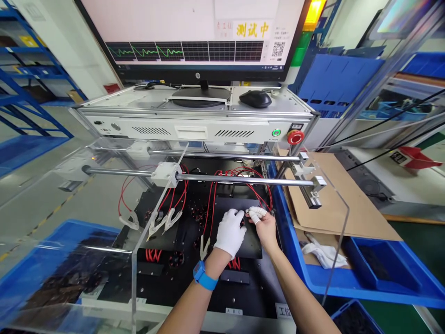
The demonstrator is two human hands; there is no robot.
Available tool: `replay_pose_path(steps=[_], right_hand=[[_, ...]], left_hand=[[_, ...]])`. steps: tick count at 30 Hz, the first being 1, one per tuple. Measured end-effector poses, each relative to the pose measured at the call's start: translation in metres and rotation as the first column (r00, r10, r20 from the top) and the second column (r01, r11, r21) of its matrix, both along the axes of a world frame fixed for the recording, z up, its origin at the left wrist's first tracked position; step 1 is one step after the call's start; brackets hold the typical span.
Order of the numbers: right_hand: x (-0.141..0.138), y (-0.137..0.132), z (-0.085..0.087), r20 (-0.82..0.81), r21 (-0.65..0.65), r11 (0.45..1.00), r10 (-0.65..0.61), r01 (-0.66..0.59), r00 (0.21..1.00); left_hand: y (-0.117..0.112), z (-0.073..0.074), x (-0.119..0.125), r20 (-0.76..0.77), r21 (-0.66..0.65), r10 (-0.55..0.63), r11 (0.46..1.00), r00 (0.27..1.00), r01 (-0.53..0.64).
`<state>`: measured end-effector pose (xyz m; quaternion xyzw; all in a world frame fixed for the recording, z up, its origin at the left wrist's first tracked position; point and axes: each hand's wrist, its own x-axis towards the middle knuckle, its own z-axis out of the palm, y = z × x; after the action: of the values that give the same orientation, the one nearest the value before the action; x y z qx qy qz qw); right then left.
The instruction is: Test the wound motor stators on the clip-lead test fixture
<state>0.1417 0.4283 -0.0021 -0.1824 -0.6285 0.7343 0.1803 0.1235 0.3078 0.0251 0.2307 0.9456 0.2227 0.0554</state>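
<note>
My left hand [230, 233], in a white glove with a blue band at the wrist, is closed around a small dark round part with red windings [242, 223], mostly hidden by the fingers. Close by on the right, my right hand [263, 224], with white covers on its fingertips, pinches something tiny that I cannot make out. Both hands are over a black plate [222, 204] on the test bench. White clips [205, 247] on red wires [211, 208] hang left of my left hand. More such round parts [176, 259] lie on the bench to the left.
Metal rods [236, 180] and a clear cover [134, 278] span the bench. Behind stand a monitor [198, 75], a mouse [255, 98] and a red stop button [295, 136]. Blue trays [385, 262] and cardboard [333, 195] are right; a blue bin [66, 236] is left.
</note>
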Motion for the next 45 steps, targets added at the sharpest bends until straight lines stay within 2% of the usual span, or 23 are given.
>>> replay_pose_path(steps=[2,4,7,16,23,25,26,28,31,33,40,45], right_hand=[[0.001,0.0,0.001,-0.01,0.14,0.99,-0.026,0.027,1.0],[0.002,0.001,0.002,-0.01,0.286,0.957,-0.051,0.052,0.999],[0.001,0.002,0.001,0.012,0.393,0.918,-0.054,0.045,0.998],[-0.012,0.008,-0.015,0.083,0.253,0.961,0.09,-0.109,0.992],[-0.014,0.011,-0.014,0.124,0.149,0.976,0.14,-0.158,0.982],[-0.01,0.015,-0.014,0.132,0.165,0.974,0.132,-0.153,0.982],[-0.007,0.018,-0.014,0.127,0.215,0.968,0.106,-0.132,0.986],[0.0,0.023,-0.012,0.081,0.391,0.918,0.037,-0.066,0.996],[0.007,0.025,-0.009,-0.027,0.66,0.751,0.031,-0.006,0.999],[0.008,0.023,-0.008,-0.065,0.76,0.65,0.066,0.006,0.996],[0.003,0.018,-0.009,0.009,0.926,0.373,0.113,-0.051,0.994],[0.004,0.019,-0.011,0.096,0.954,0.276,0.081,-0.115,0.992]], left_hand=[[0.0,0.0,0.0,-0.007,-0.006,-0.002,1.0,1.0,0.002],[0.0,0.0,0.0,-0.012,-0.018,0.0,1.0,1.0,0.0],[0.001,0.0,0.0,-0.024,-0.03,0.002,1.0,1.0,-0.003],[0.0,-0.001,0.001,0.015,-0.003,-0.002,1.0,1.0,0.002],[-0.001,-0.002,0.0,0.01,0.007,0.005,1.0,1.0,-0.005],[-0.001,-0.001,0.0,0.007,-0.012,-0.002,1.0,1.0,0.002],[-0.001,0.0,0.0,0.003,-0.024,-0.005,1.0,1.0,0.005],[-0.001,0.001,0.0,-0.008,-0.04,-0.008,0.999,1.0,0.008],[-0.002,0.001,0.0,-0.011,-0.041,-0.011,0.999,1.0,0.01],[-0.002,0.001,0.0,0.001,-0.039,-0.009,0.999,1.0,0.009],[-0.002,0.0,0.001,0.016,-0.014,-0.012,1.0,1.0,0.012],[-0.002,-0.001,0.001,0.022,0.017,-0.01,1.0,1.0,0.01]])
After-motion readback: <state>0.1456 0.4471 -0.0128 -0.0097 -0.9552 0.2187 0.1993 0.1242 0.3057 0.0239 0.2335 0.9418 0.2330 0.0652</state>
